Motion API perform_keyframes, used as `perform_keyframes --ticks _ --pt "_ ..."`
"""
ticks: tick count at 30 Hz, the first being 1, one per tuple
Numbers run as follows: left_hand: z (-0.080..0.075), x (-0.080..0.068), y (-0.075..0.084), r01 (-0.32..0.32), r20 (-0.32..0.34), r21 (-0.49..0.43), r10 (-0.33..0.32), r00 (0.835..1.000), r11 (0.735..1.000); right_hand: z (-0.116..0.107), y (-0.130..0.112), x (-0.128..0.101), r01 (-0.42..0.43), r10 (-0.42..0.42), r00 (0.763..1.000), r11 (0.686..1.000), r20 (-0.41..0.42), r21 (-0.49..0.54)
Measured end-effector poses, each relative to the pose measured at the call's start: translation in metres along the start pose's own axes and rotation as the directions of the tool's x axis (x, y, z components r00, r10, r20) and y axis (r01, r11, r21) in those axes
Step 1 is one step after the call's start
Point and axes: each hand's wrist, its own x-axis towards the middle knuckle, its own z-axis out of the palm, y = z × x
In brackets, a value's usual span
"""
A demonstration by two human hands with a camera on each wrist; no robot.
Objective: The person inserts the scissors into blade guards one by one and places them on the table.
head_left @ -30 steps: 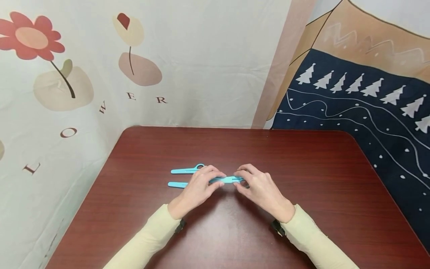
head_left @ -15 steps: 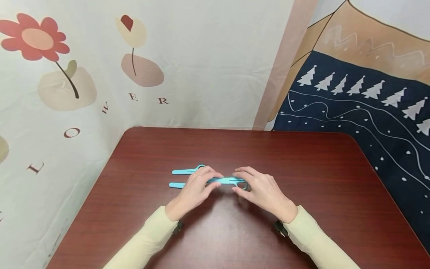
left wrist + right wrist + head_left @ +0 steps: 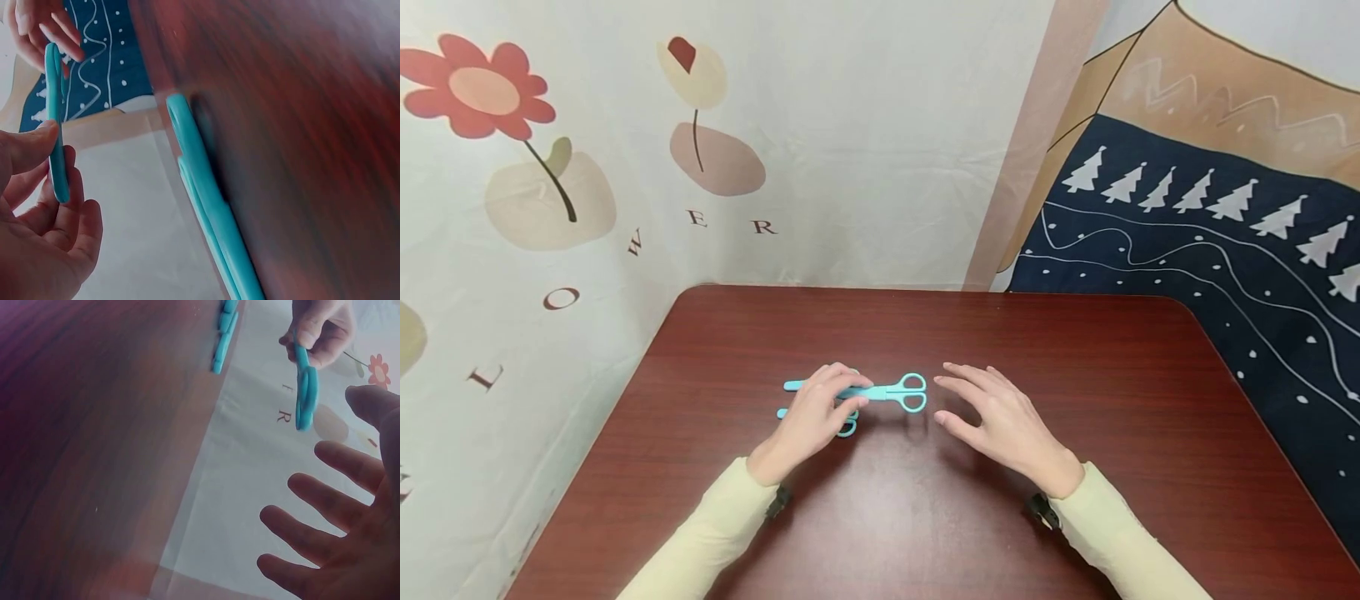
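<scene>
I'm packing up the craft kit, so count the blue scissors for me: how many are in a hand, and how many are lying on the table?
Held scissors, pinched by the left hand: 1
Scissors lying on the table, far pair and near pair: 2
Total blue scissors: 3

The scissors (image 3: 891, 392) look like smooth turquoise plastic with a soft, low sheen, handles and blade cover alike; no bare metal shows. The two covers (image 3: 793, 398) lying on the table seem to be the same smooth plastic, matt to slightly glossy. The table (image 3: 1075, 400) has a dark red-brown wood-grain top, polished and glossy, catching pale reflections. The sleeves (image 3: 715, 533) are a cream knitted cloth, soft and matt. The flower backdrop (image 3: 587, 167) is matt printed cloth, lightly creased; the navy tree-patterned hanging (image 3: 1210, 242) is likewise matt printed cloth
</scene>
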Motion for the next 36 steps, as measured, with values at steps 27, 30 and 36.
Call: perform_keyframes --ticks 27,30,36 --pt "-0.046 0.018 -0.068 0.170 0.064 0.095 -0.176 0.982 0.981 -0.014 0.020 -0.017 -0.063 0.064 0.998 0.997 0.026 -0.044" --pt "-0.047 0.024 -0.075 0.194 0.080 0.098 -0.202 0.976 0.976 -0.015 0.021 -0.018 -0.063 0.064 0.998 0.997 0.024 -0.046" --pt "-0.049 0.033 -0.087 0.251 0.150 0.109 -0.265 0.952 0.962 -0.016 0.021 -0.020 -0.065 0.066 0.998 0.996 0.019 -0.054"
